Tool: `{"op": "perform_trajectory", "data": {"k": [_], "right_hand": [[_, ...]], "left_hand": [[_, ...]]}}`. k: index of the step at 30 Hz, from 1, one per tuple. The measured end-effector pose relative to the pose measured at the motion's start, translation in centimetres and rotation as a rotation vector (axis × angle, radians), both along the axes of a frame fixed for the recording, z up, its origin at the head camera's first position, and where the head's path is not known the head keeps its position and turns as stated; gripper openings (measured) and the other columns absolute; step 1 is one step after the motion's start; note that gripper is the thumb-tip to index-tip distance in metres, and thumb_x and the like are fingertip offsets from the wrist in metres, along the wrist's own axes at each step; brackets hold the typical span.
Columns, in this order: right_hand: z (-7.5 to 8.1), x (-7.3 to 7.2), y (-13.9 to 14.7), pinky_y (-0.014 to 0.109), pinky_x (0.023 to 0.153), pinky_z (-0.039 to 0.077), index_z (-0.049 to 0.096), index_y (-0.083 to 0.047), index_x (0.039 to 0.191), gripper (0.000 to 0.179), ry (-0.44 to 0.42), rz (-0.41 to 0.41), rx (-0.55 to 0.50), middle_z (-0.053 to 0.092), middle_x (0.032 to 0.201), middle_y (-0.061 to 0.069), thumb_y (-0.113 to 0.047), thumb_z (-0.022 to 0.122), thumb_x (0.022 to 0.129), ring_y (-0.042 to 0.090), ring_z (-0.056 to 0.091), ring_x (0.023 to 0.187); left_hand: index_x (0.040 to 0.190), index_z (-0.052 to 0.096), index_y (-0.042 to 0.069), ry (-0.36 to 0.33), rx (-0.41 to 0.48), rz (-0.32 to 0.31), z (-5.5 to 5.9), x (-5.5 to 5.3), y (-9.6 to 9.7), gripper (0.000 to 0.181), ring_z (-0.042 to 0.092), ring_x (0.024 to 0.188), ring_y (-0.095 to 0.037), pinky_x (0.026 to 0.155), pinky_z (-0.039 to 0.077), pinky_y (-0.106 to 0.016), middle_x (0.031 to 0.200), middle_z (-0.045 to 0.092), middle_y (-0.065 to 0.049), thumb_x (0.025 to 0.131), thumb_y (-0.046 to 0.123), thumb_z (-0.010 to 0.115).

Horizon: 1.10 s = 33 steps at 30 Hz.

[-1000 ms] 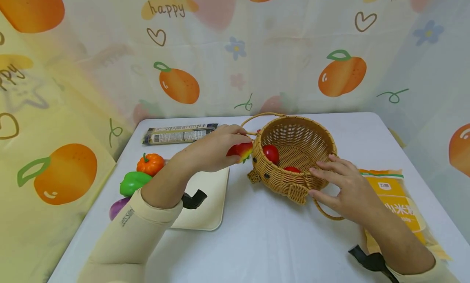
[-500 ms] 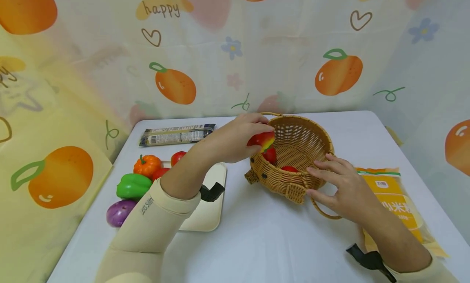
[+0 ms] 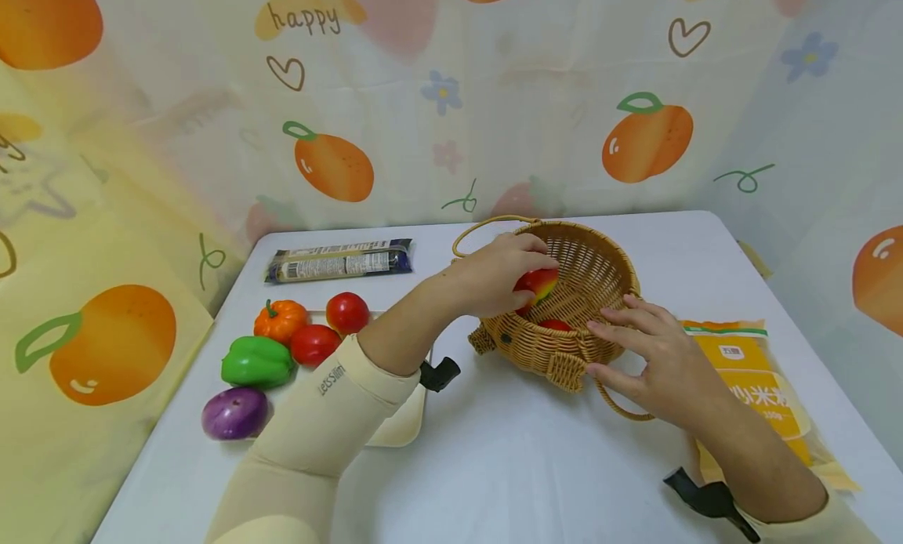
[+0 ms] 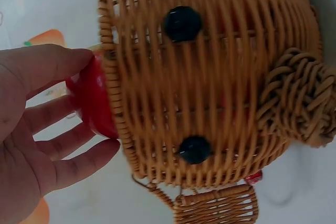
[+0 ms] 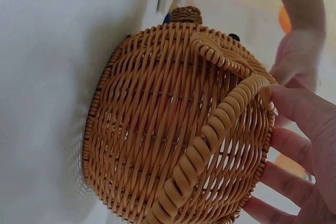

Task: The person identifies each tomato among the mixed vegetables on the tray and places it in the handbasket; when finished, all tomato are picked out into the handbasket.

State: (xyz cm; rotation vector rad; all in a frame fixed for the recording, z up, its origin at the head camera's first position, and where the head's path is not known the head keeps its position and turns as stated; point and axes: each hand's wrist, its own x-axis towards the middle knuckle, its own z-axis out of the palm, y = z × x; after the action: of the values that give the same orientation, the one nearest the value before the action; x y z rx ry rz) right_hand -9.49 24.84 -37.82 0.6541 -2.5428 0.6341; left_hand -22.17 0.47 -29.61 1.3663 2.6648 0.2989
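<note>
My left hand [image 3: 494, 276] grips a red-and-yellow fruit [image 3: 543, 284] over the near-left part of the wicker basket [image 3: 532, 344]. In the left wrist view, the red side of the fruit [image 4: 95, 98] sits right at the rim between thumb and fingers. Another red piece [image 3: 555, 324] lies on the basket floor, partly hidden by the wall. My right hand [image 3: 652, 360] holds the basket's right rim, its thumb outside by the handle [image 5: 205, 145] and its fingers reaching over the edge. The basket has dark button eyes [image 4: 182, 23] and woven ears.
On the left, a cream tray [image 3: 405, 426] lies partly under my left forearm. Around it are an orange pumpkin [image 3: 281, 321], a green pepper [image 3: 257, 361], a purple eggplant [image 3: 236, 413] and two tomatoes [image 3: 348, 313]. A noodle-like packet [image 3: 339, 262] lies behind; a yellow bag [image 3: 758, 395] lies right.
My left hand has carried the red-and-yellow fruit rightward from beside the basket to over its opening. The tomatoes on the left have come into view. My right hand has stayed at the rim.
</note>
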Motion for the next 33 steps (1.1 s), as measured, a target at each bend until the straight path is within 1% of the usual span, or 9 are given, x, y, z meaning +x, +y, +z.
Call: {"op": "perform_trajectory", "data": {"k": [4,7,10,12,17,19,22,29,33], "right_hand": [[0.1,0.0,-0.1,0.068,0.098,0.047,0.077,-0.014,0.121,0.057,-0.020,-0.013,0.003,0.071,0.123,0.011,-0.025,0.094,0.068,0.044,0.050,0.133],[0.2,0.0,-0.1,0.068,0.098,0.047,0.077,-0.013,0.121,0.057,-0.024,-0.018,0.009,0.071,0.123,0.012,-0.026,0.094,0.068,0.044,0.050,0.133],[0.2,0.0,-0.2,0.068,0.097,0.048,0.077,-0.014,0.121,0.057,-0.016,-0.014,0.011,0.071,0.123,0.012,-0.025,0.094,0.068,0.044,0.051,0.132],[0.1,-0.1,-0.1,0.068,0.097,0.048,0.077,-0.014,0.121,0.053,-0.004,-0.004,0.006,0.071,0.123,0.012,-0.037,0.090,0.075,0.044,0.052,0.131],[0.1,-0.1,-0.1,0.068,0.097,0.048,0.077,-0.013,0.121,0.054,0.000,-0.002,0.007,0.071,0.123,0.011,-0.038,0.091,0.075,0.044,0.052,0.131],[0.1,0.0,-0.2,0.068,0.096,0.048,0.077,-0.013,0.121,0.058,-0.008,-0.011,0.014,0.071,0.123,0.012,-0.025,0.094,0.067,0.044,0.051,0.132],[0.1,0.0,-0.2,0.068,0.096,0.048,0.077,-0.013,0.120,0.058,-0.012,-0.013,0.016,0.071,0.122,0.012,-0.025,0.094,0.067,0.044,0.051,0.132],[0.2,0.1,-0.3,0.067,0.096,0.048,0.076,-0.014,0.121,0.057,-0.023,-0.016,0.010,0.070,0.123,0.011,-0.025,0.094,0.068,0.044,0.050,0.132],[0.1,0.1,-0.2,0.067,0.096,0.048,0.077,-0.013,0.120,0.057,-0.017,-0.016,0.010,0.071,0.123,0.012,-0.024,0.094,0.067,0.044,0.050,0.132]], "left_hand": [[0.143,0.061,0.018,-0.017,-0.031,0.003,-0.6,0.0,0.1,0.048,0.047,0.135,-0.027,0.111,0.045,-0.035,0.146,0.053,-0.005,0.096,0.020,0.071],[0.144,0.060,0.019,-0.014,-0.045,0.008,-0.9,0.0,0.1,0.049,0.047,0.136,-0.028,0.112,0.044,-0.036,0.147,0.052,-0.005,0.097,0.020,0.071],[0.145,0.059,0.019,-0.012,-0.047,0.013,-1.0,0.0,-0.1,0.050,0.046,0.139,-0.028,0.116,0.040,-0.038,0.149,0.052,-0.006,0.097,0.020,0.070],[0.145,0.058,0.020,-0.004,-0.047,0.014,-1.0,0.1,-0.2,0.049,0.045,0.140,-0.028,0.118,0.038,-0.038,0.149,0.051,-0.005,0.097,0.020,0.069],[0.147,0.057,0.024,0.000,-0.046,0.036,-1.0,0.3,-0.9,0.051,0.043,0.141,-0.028,0.115,0.041,-0.038,0.152,0.048,-0.003,0.097,0.026,0.068],[0.147,0.057,0.025,-0.003,-0.044,0.053,-0.9,0.4,-1.3,0.051,0.042,0.140,-0.027,0.112,0.044,-0.038,0.153,0.048,-0.003,0.097,0.029,0.068],[0.147,0.057,0.025,0.004,-0.036,0.079,-0.6,0.7,-2.1,0.051,0.041,0.140,-0.027,0.106,0.048,-0.037,0.153,0.048,-0.002,0.097,0.030,0.067],[0.147,0.057,0.020,0.015,-0.028,0.118,0.1,1.1,-4.5,0.052,0.039,0.141,-0.029,0.113,0.042,-0.045,0.151,0.049,-0.005,0.097,0.030,0.069],[0.146,0.057,0.019,0.005,-0.027,0.148,0.1,1.0,-6.0,0.053,0.042,0.139,-0.031,0.112,0.044,-0.046,0.152,0.048,-0.008,0.096,0.031,0.071]]}}
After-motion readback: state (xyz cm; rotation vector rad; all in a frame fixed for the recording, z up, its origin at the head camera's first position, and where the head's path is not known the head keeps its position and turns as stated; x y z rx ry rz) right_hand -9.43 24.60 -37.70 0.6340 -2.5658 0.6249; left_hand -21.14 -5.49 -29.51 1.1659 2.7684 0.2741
